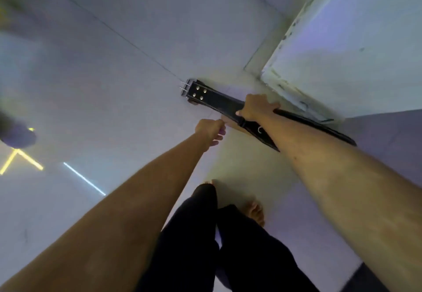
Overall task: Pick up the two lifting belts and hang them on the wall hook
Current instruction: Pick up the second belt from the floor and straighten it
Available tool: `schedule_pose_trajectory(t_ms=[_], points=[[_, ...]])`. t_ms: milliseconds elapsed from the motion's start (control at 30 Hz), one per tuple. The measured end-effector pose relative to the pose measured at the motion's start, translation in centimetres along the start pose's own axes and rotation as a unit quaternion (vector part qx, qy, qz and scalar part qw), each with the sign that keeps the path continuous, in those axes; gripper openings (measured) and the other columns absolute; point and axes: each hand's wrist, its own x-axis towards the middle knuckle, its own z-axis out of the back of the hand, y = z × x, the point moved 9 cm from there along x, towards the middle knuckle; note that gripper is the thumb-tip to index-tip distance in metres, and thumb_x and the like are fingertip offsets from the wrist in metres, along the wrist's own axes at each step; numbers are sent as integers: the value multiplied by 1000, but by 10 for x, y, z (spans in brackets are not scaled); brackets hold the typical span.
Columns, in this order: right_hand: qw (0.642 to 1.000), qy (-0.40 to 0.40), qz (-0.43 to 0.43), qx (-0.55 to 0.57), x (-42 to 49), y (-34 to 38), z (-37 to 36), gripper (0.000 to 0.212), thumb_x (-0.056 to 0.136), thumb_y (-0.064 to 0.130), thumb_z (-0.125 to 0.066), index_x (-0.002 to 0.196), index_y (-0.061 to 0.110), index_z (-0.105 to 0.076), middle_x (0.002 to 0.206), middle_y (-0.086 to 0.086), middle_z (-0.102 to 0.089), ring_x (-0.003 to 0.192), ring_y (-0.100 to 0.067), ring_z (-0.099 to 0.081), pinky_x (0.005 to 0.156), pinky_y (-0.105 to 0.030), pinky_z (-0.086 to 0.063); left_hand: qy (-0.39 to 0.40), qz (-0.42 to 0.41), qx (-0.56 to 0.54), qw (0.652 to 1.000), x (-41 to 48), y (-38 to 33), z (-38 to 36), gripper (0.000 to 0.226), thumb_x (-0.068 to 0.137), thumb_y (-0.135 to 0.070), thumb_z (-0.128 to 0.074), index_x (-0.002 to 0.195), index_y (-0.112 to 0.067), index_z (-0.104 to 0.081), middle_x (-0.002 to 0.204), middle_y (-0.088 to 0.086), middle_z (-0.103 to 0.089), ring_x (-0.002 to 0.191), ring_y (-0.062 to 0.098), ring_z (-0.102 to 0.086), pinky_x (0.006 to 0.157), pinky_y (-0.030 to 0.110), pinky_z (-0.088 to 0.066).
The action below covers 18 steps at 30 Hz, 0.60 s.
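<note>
A black leather lifting belt [214, 99] with a steel buckle and four rivets at its left end stretches across the pale floor beside a wall corner. My right hand [255, 107] is closed over its middle. Under it a second belt with a tan underside [230, 121] shows as an edge, and black belt ends stick out past my right forearm. My left hand [211, 131] sits just left of the belts, fingers curled, and it seems to pinch the tan edge. No wall hook is in view.
A white wall corner with a scuffed base [294, 86] stands right behind the belts. My bare feet [257, 212] and dark trousers are below. Yellow and white light lines [27, 159] reflect on the glossy floor at left, near a dark blurred object [18, 135].
</note>
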Motion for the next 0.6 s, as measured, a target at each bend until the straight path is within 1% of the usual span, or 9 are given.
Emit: schedule_pose_trajectory(t_ms=[67,133,200,267,300,400,433,533,600], points=[[998,50,34,27,-11,14,-8,55,85,47,-68,123,9,-56,118,-8,-60,119,-34,-54,108,-49,-34,-16,2,-10,1000,-9,-5,3,25,87,-30,-64,85,-5,-66,88,13,-68,70,24,-63,66,32,-54],[988,78,97,95,-40,37,-10,38,87,40,-67,109,9,-62,104,-7,-63,99,-28,-60,87,-35,-44,-62,18,3,998,-19,-5,20,39,87,-37,-65,97,0,-64,88,16,-67,68,29,-65,64,36,-58],[970,69,136,191,-79,56,-3,19,89,32,-66,97,16,-61,93,-7,-64,82,-20,-57,69,-29,-39,-124,41,-25,991,-38,-3,48,43,86,-38,-66,98,3,-64,83,16,-65,66,32,-65,65,38,-60],[938,67,151,305,-118,65,8,17,89,26,-68,100,13,-67,99,-9,-66,86,-22,-58,74,-28,-40,-145,77,-150,975,-58,3,67,37,83,-30,-71,98,3,-65,79,14,-64,71,31,-66,74,40,-60],[916,75,150,365,-136,66,12,19,89,22,-68,103,10,-69,99,-10,-67,89,-23,-59,79,-29,-43,-126,91,-208,966,-65,2,70,34,84,-27,-71,99,3,-65,78,13,-65,74,30,-65,75,39,-60],[866,98,140,470,-186,61,30,5,89,15,-70,93,13,-72,90,-5,-70,84,-21,-65,84,-33,-50,-19,96,-278,956,-111,-25,76,24,96,-18,-55,81,1,-58,68,13,-61,67,23,-58,47,27,-57],[854,103,137,492,-201,58,37,3,88,15,-70,87,17,-71,85,-4,-72,81,-22,-68,83,-34,-53,0,91,-283,955,-126,-37,80,24,97,-15,-52,78,0,-55,70,11,-58,66,21,-55,47,25,-55],[816,125,136,547,-251,59,63,2,88,15,-70,90,17,-71,82,-4,-77,82,-28,-73,92,-49,-57,37,45,-295,954,-178,-79,97,22,96,-21,-55,87,-1,-58,83,10,-59,75,21,-58,74,31,-53],[804,128,160,559,-291,73,89,10,88,14,-70,98,13,-71,93,-12,-78,91,-34,-74,95,-53,-55,63,14,-294,954,-219,-106,104,28,96,-31,-53,92,-4,-61,82,10,-64,75,23,-61,73,35,-53]])
